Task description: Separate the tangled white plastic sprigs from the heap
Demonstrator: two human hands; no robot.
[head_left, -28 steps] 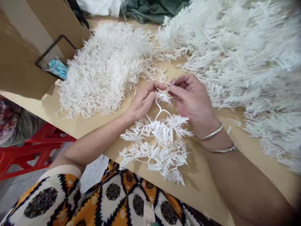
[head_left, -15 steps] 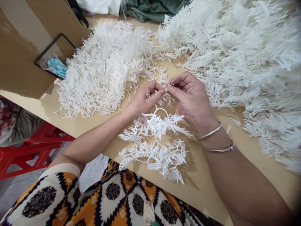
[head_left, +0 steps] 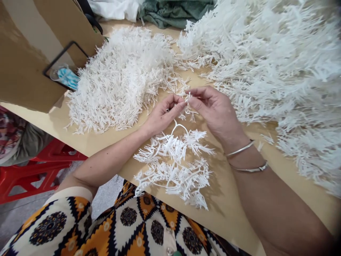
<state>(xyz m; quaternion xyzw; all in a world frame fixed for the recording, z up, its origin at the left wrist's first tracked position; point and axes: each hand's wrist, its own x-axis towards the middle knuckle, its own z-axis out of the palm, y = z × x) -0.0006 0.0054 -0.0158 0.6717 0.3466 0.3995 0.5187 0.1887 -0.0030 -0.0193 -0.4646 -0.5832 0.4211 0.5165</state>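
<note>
Thumb and forefinger of my left hand [head_left: 162, 113] are pinched together, with the stem of a white plastic branch [head_left: 176, 144] running up to them. Its feathery twigs hang below my hands, over the table edge nearest my body. Fingertip to fingertip with it, my right hand [head_left: 218, 113] pinches a small white plastic sprig [head_left: 188, 96]. The fingers cover most of that sprig, and I cannot tell whether it is joined to the stem.
A heap of small white sprigs [head_left: 125, 78] lies at left on the brown table [head_left: 234, 209]. Larger white branches [head_left: 271, 64] are piled at right. A cardboard box [head_left: 32, 57] stands at far left, near red stools [head_left: 34, 170]. Green cloth [head_left: 173, 12] lies at the back.
My right hand's fingers have shifted slightly, and the small sprig's tip now shows above them. The left hand keeps its pinch. The whole view has moved a little.
</note>
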